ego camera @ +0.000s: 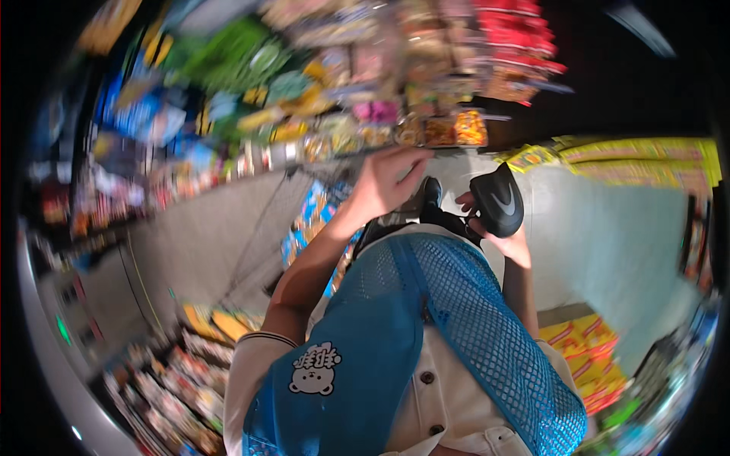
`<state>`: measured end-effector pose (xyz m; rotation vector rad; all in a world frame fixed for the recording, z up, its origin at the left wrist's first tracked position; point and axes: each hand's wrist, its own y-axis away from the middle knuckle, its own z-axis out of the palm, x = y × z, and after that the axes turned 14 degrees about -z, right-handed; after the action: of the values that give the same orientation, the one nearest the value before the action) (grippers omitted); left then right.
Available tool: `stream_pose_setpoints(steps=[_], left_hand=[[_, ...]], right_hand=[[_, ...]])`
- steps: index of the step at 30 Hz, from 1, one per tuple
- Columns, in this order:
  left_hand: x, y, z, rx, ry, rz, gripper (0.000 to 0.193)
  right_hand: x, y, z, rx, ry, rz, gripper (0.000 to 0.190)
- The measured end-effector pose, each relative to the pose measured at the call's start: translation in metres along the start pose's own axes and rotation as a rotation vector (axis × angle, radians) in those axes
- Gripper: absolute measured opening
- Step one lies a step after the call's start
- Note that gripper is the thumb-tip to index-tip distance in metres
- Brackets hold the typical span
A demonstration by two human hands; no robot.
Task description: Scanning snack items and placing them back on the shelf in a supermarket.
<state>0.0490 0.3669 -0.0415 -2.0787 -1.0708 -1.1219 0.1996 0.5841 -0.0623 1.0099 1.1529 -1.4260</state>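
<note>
My right hand (509, 243) grips a black handheld device (497, 200), apparently a barcode scanner, with its broad rounded head up and a grey curved mark on it. The fingers behind the device are partly hidden. To its left, my left hand (383, 181) reaches forward with its fingers loosely bent and the thumb apart; nothing shows in it. Just beyond the left fingertips is the lower edge of a snack display, where small clear packs of orange snacks (471, 127) sit. A blue mesh vest (365, 308) covers my cream shirt.
A blurred display of packaged snacks (319, 74) spans the front, with red packs (516, 40) at its right. Yellow packs (639, 159) line the right. Blue packages (311, 222) stand low beside my left arm. Yellow-and-red packs (593, 359) lie at lower right, above grey floor (604, 239).
</note>
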Motion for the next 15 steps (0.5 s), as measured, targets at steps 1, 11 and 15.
stream_pose_setpoints(steps=[1, 11, 15], left_hand=[[-0.027, 0.035, -0.002, 0.034, 0.003, -0.089, 0.014], [-0.151, 0.321, -0.013, 0.411, -0.069, -1.037, 0.017], [-0.208, 0.381, -0.002, 0.389, -0.061, -1.248, 0.021]], right_hand=[[0.003, -0.012, 0.009, -0.052, -0.046, 0.034, 0.048], [0.056, -0.072, 0.113, -0.686, 0.279, 0.164, 0.041], [0.071, -0.07, 0.153, -0.826, 0.345, 0.165, 0.054]])
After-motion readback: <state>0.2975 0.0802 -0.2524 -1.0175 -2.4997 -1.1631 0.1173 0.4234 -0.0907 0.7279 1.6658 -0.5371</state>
